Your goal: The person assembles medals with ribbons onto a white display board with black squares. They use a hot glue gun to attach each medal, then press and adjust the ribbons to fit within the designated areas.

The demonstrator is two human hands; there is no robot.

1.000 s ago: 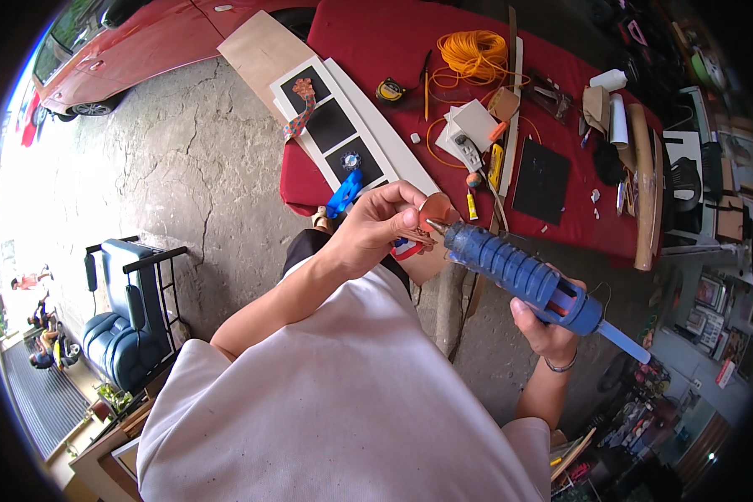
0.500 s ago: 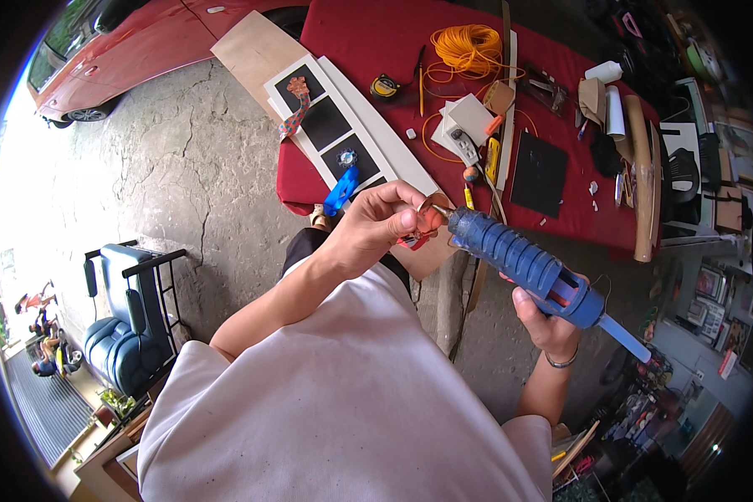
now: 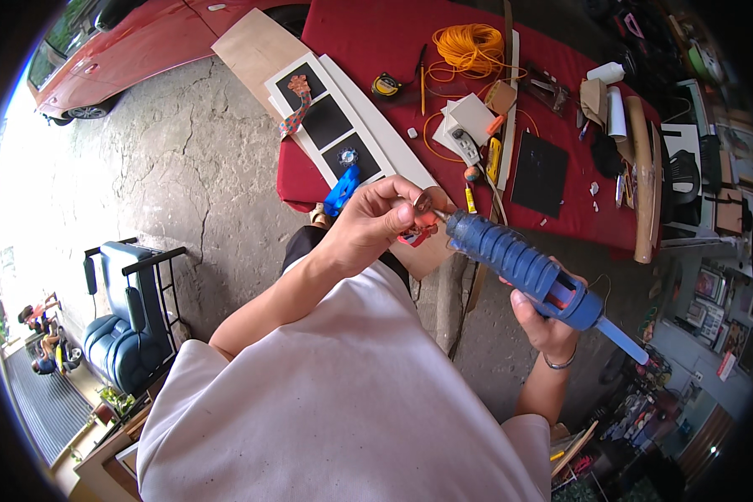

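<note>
My left hand [image 3: 364,227] pinches a small round coppery medal [image 3: 424,202] between thumb and fingertips. A red patterned ribbon [image 3: 417,238] shows just below it, partly hidden by the fingers. My right hand [image 3: 545,322] is wrapped round a blue hot glue gun [image 3: 510,258], whose nozzle points at the medal; I cannot tell if they touch. From the gun's rear end sticks out a pale glue stick [image 3: 623,339]. Past my left hand lies a white frame [image 3: 337,130] with black panels, holding a medal on a patterned ribbon [image 3: 297,100], a star-shaped medal [image 3: 348,156] and a blue ribbon [image 3: 341,192].
On the red-covered table [image 3: 376,38] are a tape measure [image 3: 386,85], coiled orange cord [image 3: 468,48], a power strip [image 3: 463,144], a yellow cutter [image 3: 494,157], a black sheet [image 3: 539,174] and a cardboard tube [image 3: 641,180]. A dark chair [image 3: 125,318] stands left.
The glue gun has shifted very slightly left, and the medal in my left hand has turned a little, so more of its round face shows.
</note>
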